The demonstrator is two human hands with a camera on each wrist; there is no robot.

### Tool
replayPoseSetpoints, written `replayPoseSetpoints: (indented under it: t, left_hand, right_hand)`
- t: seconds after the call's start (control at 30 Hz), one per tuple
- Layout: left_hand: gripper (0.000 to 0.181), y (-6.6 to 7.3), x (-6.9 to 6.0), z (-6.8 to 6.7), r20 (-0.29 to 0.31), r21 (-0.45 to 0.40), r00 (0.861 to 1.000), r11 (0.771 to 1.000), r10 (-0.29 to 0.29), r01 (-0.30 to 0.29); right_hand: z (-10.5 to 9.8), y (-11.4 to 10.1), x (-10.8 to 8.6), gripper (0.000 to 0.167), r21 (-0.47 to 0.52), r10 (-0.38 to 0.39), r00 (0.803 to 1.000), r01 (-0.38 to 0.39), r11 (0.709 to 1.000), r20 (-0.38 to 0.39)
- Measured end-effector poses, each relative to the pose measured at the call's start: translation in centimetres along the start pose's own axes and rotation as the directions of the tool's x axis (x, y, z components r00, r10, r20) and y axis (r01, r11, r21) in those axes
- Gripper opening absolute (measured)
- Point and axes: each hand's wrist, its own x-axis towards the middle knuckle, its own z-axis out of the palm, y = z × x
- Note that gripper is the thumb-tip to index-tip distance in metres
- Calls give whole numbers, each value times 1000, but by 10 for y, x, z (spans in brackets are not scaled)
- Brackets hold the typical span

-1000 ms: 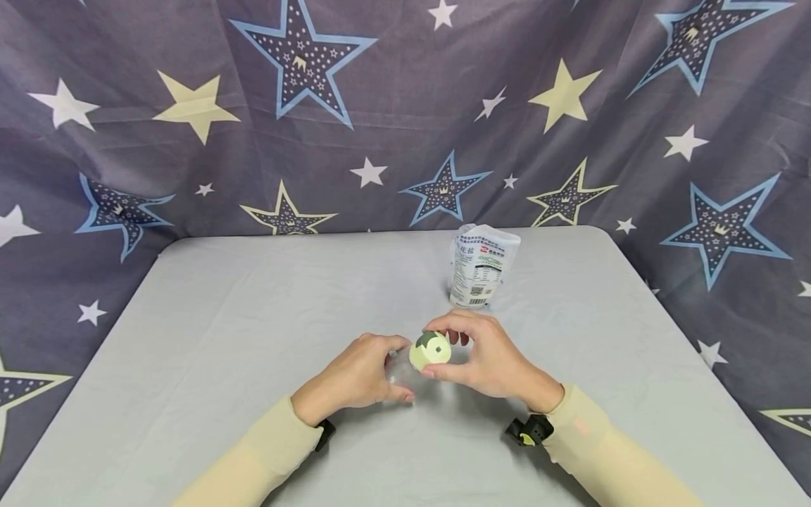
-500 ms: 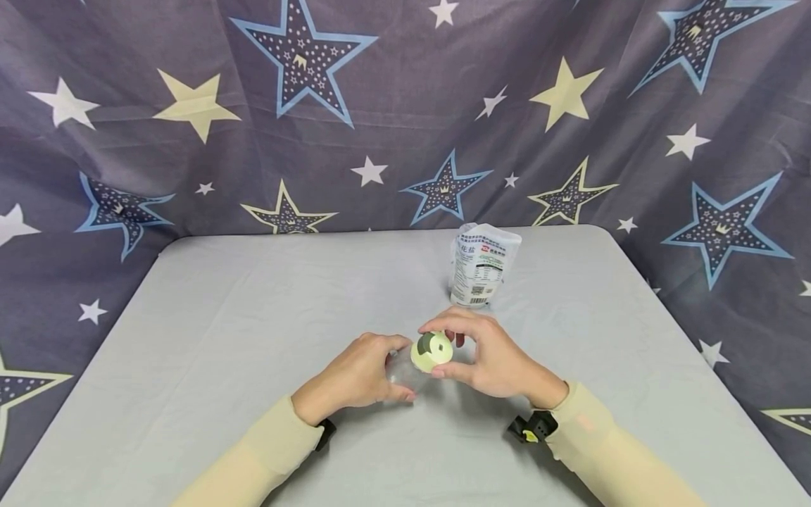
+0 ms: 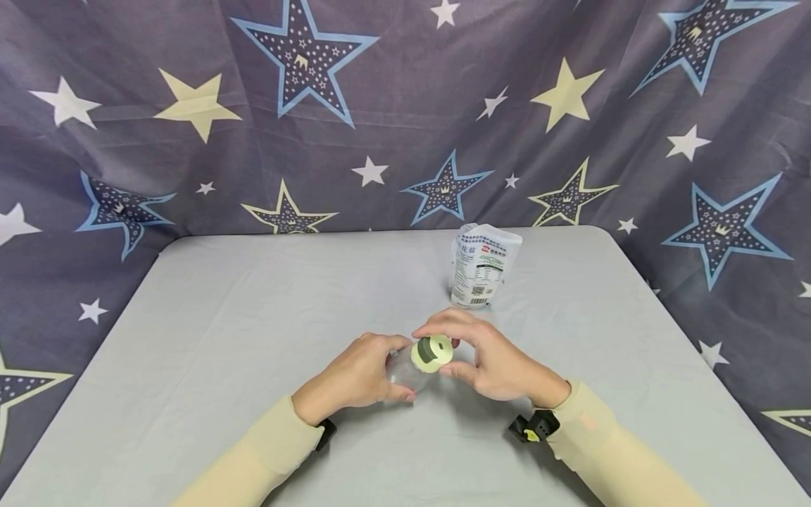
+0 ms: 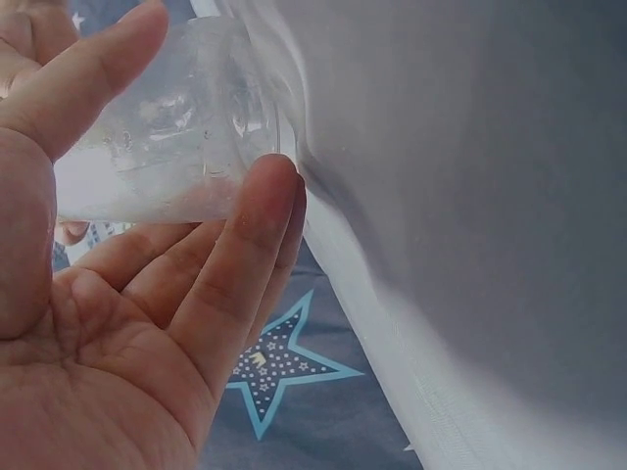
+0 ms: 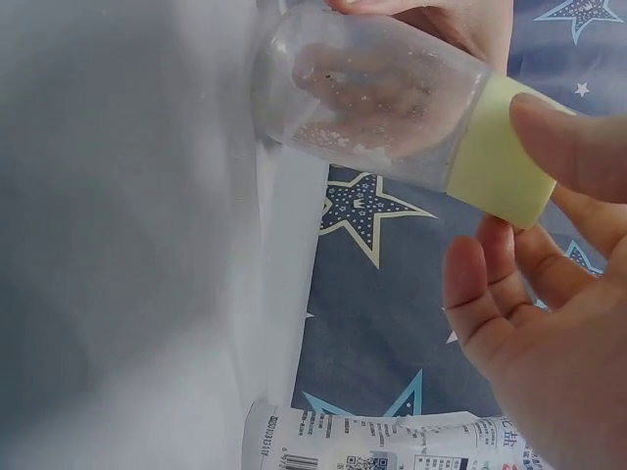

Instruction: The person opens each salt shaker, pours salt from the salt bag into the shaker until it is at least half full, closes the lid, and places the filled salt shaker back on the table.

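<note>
A clear plastic jar (image 3: 402, 371) with a pale yellow-green cap (image 3: 433, 353) leans to the right above the grey cloth, its base at or near the surface. My left hand (image 3: 360, 373) grips the jar's body between thumb and fingers. White grains cling inside the wall of the jar (image 5: 382, 93) in the right wrist view. Around the cap curl the thumb and fingers of my right hand (image 3: 491, 359), the thumb on its near side. On the cap's top are a dark grey patch and a small dark mark.
A white printed pouch (image 3: 483, 271) stands upright behind my right hand, with Chinese print and a barcode. The grey-covered table (image 3: 253, 303) reaches back to a dark star-patterned curtain (image 3: 393, 84).
The cap has turned on the jar, its dark patch and small mark shifting round. My right fingers have moved slightly around it. The left hand and the pouch stay in place.
</note>
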Motion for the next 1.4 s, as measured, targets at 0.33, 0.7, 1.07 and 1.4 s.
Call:
replayPoseSetpoints:
  t: [0.33,0.7,1.07,1.4]
  left_hand:
    - [61,1,0,-1,-8,3,1000,1000,7,-7]
    - [61,2,0,-1,-7,-5,1000,1000,0,0]
    - [64,4,0,-2,1,7,1000,1000,-11,11]
    - [64,3,-1,-2,7,12,1000,1000,-8,8]
  right_hand:
    - [-1,-1,1,73,-57,31,996,-36,998,-87]
    - [0,-2,0,58,-82,143,977,-157,984,-161]
    - [4,-5,1,48,-77,191,963,-208,975,-193]
    - [4,-5,0,42,-52,186,965,-199,979,-184]
